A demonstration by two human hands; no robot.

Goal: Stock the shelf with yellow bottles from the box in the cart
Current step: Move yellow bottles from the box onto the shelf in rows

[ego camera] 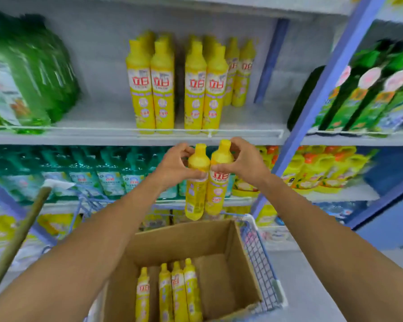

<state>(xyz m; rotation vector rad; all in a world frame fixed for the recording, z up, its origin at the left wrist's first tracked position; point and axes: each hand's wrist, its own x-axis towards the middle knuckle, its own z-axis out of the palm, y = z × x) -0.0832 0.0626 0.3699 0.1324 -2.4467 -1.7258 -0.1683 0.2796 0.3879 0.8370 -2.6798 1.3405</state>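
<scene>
My left hand [172,165] grips one yellow bottle [194,196] by its shoulder. My right hand [244,163] grips a second yellow bottle [215,194] beside it. Both bottles hang upright, side by side, above the open cardboard box [240,263] and just below the shelf edge [130,135]. On that shelf stand several yellow bottles [177,89] in rows. Several more yellow bottles [170,293] stand in the left part of the box. The box sits in a blue wire cart [263,270].
Green refill packs [28,82] fill the shelf's left end. A blue upright [321,94] borders the bay on the right, with dark green bottles [370,101] beyond it. Teal pouches [98,175] line the shelf below. A wooden handle [16,238] leans at the left.
</scene>
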